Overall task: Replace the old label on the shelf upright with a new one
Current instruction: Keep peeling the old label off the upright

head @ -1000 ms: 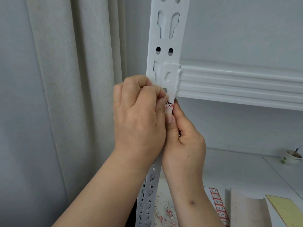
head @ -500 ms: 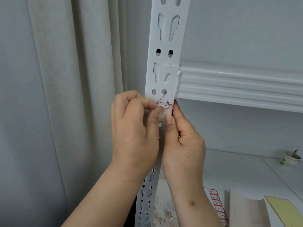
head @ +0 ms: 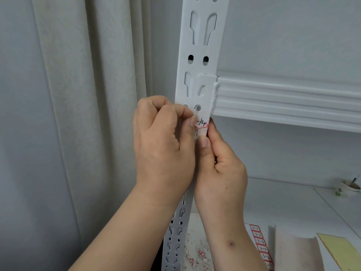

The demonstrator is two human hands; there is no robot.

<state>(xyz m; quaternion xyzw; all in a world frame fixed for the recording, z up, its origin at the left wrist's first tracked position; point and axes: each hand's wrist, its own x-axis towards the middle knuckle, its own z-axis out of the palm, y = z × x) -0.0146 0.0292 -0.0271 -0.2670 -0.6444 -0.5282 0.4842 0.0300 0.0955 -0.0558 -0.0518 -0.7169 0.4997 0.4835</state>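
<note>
Now, left grip: my left hand [head: 164,141] pinches a torn edge of the old label [head: 202,123], having dropped from the round hole.
Right grip: my right hand [head: 220,163] clasps the shelf upright [head: 203,45], thumb under the label.
Label: more writing shows, so peeling advances.
Below: new labels [head: 260,245], scraps [head: 197,253].
</note>
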